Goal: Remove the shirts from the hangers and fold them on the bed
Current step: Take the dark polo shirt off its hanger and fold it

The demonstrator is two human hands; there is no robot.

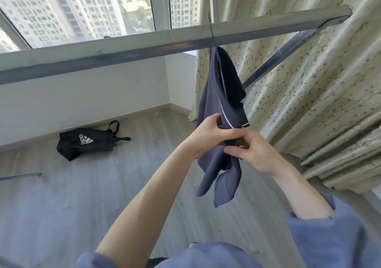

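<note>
A dark navy shirt [212, 94] with a thin white stripe hangs on a thin dark hanger [212, 33] hooked over the grey metal rail [123, 51] of a clothes rack. My left hand [208, 136] grips the shirt's bunched cloth from the left, about halfway down. My right hand [253, 154] pinches the same cloth from the right, fingers touching the left hand. The shirt's lower part dangles below both hands. No bed is in view.
A black sports bag [90, 142] lies on the grey wood floor [61, 206] near the white wall. Patterned cream curtains [309, 82] hang to the right behind the rack. A big window [82, 10] fills the top left. Another rack bar [20, 176] pokes in at the left.
</note>
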